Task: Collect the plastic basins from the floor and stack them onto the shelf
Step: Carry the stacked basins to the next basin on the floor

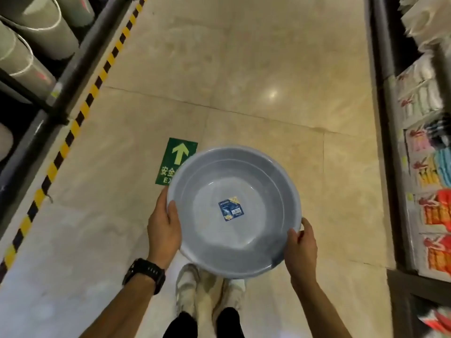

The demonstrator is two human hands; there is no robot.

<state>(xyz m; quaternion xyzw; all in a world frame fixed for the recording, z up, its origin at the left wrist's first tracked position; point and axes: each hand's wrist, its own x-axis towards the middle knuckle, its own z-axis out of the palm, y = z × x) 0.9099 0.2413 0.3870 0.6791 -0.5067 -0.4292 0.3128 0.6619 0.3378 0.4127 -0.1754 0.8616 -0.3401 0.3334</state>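
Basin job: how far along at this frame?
Done: one grey basin is off the floor, held above the shoes. In hand: the left hand and right hand grip its rim on opposite sides. Left: it is not yet on a shelf; the left shelf with grey tubs is the likely spot. No other basins show on the visible floor.

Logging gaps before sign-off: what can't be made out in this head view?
All in the head view:
Floor sign: lower right text covered by the basin.
Basin label: print too small to read.
Left hand, right hand: fingers under the basin hidden by it.
Right shelf goods: blurred, cut off by the frame edge.
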